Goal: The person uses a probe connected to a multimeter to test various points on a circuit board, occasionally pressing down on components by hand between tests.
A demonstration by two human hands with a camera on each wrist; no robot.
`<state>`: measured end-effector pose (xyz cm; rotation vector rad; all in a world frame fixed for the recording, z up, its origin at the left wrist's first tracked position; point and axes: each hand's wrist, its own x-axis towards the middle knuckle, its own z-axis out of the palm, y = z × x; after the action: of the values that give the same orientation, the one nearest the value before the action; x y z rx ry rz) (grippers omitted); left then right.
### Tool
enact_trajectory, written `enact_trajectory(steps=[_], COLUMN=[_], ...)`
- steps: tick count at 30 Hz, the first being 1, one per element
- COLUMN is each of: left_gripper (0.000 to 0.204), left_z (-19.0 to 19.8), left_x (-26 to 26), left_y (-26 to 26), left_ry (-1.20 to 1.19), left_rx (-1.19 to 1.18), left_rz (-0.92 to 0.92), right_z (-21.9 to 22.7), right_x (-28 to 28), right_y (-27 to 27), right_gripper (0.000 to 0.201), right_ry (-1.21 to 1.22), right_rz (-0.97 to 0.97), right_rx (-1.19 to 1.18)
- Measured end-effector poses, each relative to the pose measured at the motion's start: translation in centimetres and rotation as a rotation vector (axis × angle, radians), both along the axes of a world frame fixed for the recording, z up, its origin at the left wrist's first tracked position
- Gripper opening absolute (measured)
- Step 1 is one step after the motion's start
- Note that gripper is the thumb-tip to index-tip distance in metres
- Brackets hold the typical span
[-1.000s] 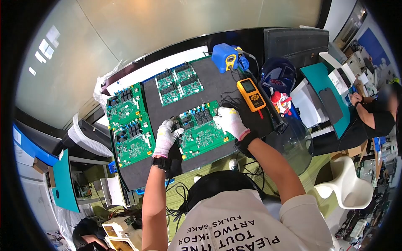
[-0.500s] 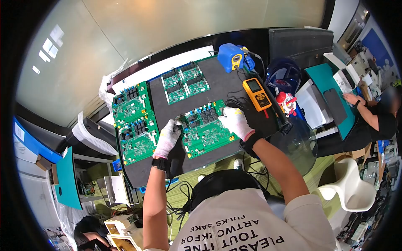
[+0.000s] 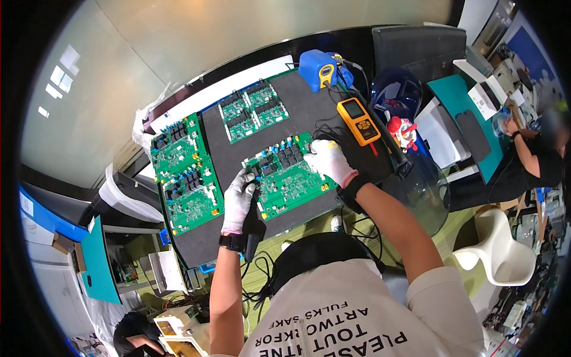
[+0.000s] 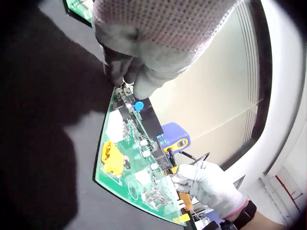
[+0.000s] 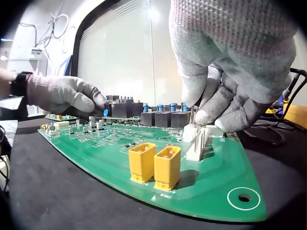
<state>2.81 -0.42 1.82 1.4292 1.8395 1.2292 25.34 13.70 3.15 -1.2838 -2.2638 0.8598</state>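
A green circuit board [image 3: 291,184] lies on the dark mat in front of me, with black relay blocks and blue parts along its far side. My gloved left hand [image 3: 239,199] pinches its far left corner between thumb and fingers. At the right edge, the fingers of my gloved right hand [image 3: 328,159] are curled and grip the board by a white connector [image 5: 190,133]. Two yellow connectors [image 5: 142,163] stand near the board's front right corner. In the left wrist view, another yellow connector [image 4: 112,158] sits along the near edge.
Two joined green boards [image 3: 189,202] lie at the left, and a panel of smaller boards [image 3: 253,113] lies at the back. To the right are an orange handheld meter [image 3: 358,122], a blue soldering station [image 3: 318,70] and black cables. Another person sits far right.
My left thumb has drawn in against the fingers at the board's corner. The right hand stays at the right edge. The head view has shifted slightly.
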Motion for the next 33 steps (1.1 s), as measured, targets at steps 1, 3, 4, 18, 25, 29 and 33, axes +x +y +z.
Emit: enact_trajectory(steps=[1,3,4,18,25,29,33], left_gripper=[0.028,0.027,0.026,0.027,0.026,0.026,0.025], left_z=[0.0,-0.1,-0.1,-0.2,0.2,-0.5,-0.7], left_x=[-0.1,-0.3,-0.4,-0.4,-0.8,-1.4,-1.6], left_y=[0.0,-0.2,-0.4,-1.3,-1.3,-0.5,-0.5], left_ry=[-0.079,-0.146,-0.213,-0.22,-0.185,-0.199,-0.222], left_rx=[-0.036,-0.041,-0.045,-0.045,-0.058,-0.054,-0.057], left_rz=[0.001,-0.02,-0.036,-0.095,-0.139,-0.159,-0.17], right_z=[-0.2,0.9,0.7,0.4,0.3,1.0,-0.1], right_x=[0.2,0.3,0.3,0.1,0.2,0.0,-0.1], right_y=[0.0,-0.3,-0.3,-1.8,-1.1,-0.1,0.1], right_gripper=[0.022,0.024,0.024,0.024,0.024,0.024,0.025], right_ry=[-0.002,0.011,0.009,-0.024,-0.012,-0.044,0.004], right_rz=[-0.004,-0.02,-0.023,-0.082,-0.008,-0.012,-0.019], right_rx=[-0.003,-0.098,-0.102,-0.011,0.017,-0.056,-0.03])
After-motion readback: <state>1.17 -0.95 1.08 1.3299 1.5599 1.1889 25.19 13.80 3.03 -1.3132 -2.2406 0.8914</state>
